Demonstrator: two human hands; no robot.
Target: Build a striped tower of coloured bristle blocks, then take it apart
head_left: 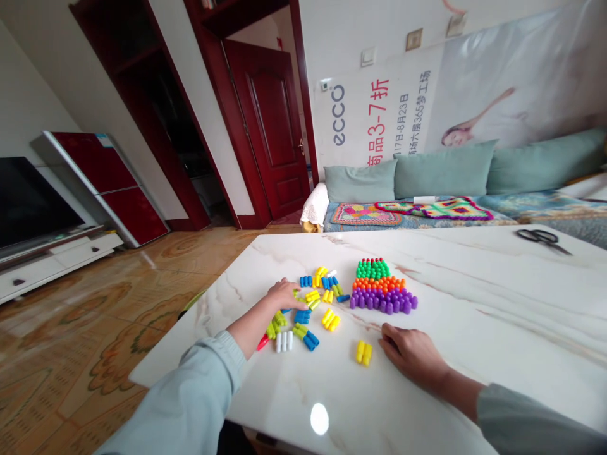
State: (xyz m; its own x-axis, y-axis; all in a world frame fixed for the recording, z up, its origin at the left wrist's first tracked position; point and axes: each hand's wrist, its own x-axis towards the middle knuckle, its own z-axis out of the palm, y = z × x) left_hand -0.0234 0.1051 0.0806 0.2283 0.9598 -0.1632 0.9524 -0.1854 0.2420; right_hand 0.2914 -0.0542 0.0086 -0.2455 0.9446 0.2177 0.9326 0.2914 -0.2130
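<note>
At the centre right of the frame, the purple pieces [384, 301], orange pieces [379, 284], green pieces [372, 270] and red pieces [374, 260] had been stood upright in a close block of rows on the table [455, 373]. That part was judged done. Left of it, the yellow trio [331, 320], blue pieces [302, 316], lime pieces [279, 318] and white pieces [284, 342] were laid in scattered clusters, apparently left to be ordered; a yellow pair [363, 352] was set apart at lower centre.

The left hand [287, 295] was held over the scattered clusters, its fingers partly spread; whether anything was gripped could not be told. The right hand [410, 354] was rested just beside the yellow pair, fingers loosely curled; its palm was hidden, so a hold could not be ruled out.

No container was seen around the pieces. At far left, the fridge [104, 164] was shut, its contents hidden.
</note>
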